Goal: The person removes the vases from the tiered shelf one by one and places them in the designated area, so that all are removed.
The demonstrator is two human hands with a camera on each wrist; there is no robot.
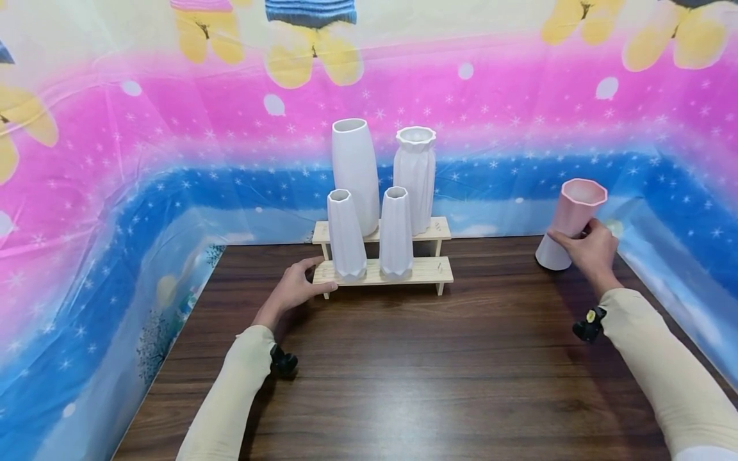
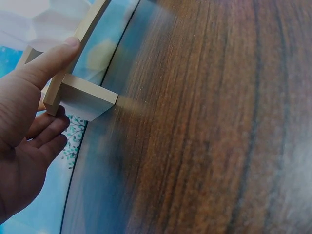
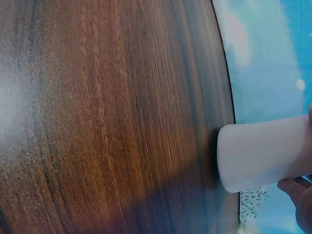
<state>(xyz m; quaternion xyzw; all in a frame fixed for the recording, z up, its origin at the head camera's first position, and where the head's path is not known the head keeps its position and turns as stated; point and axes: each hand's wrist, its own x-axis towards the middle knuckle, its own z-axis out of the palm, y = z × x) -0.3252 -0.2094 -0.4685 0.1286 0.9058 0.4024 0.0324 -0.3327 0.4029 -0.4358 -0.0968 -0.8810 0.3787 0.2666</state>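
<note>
A two-step wooden stand (image 1: 425, 272) is at the far side of the table. Its left end is pinched by my left hand (image 1: 296, 285), thumb on top of the lower board and fingers beneath, as the left wrist view shows. Two slim white vases (image 1: 347, 237) stand on the lower step. Behind them, the upper step bears a tall smooth white vase (image 1: 354, 166) and a ruffled-rim white vase (image 1: 415, 176). Off to the right, my right hand (image 1: 590, 253) grips a pink-and-white vase (image 1: 576, 208) round its middle. Its white base (image 3: 258, 156) is at the tabletop; whether they touch I cannot tell.
The dark wood-grain table (image 1: 403, 371) reaches back to a colourful printed cloth (image 1: 490, 128), which hangs behind and along both sides. The right hand is near the table's right edge. A black wrist camera (image 1: 589, 324) sits on the right sleeve, another (image 1: 284, 362) on the left.
</note>
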